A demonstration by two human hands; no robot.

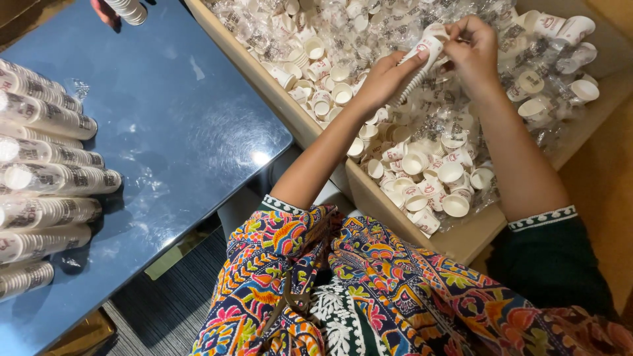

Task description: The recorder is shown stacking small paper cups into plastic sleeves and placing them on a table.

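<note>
My left hand point(384, 78) grips a stack of small white paper cups point(414, 72) with red print, held slanted over a big cardboard box point(369, 194). At the top end of that stack, my right hand point(472, 47) pinches a single cup point(433, 33) with its fingertips. The box is full of loose paper cups point(428, 178) of the same kind, mixed with crinkled clear plastic wrap point(264, 29).
On the left is a shiny blue table point(178, 125) bearing several wrapped sleeves of stacked cups point(46, 178) along its left edge. At the top edge another person's hand point(105, 12) holds a cup stack point(128, 10). My colourful patterned clothing point(369, 290) fills the bottom.
</note>
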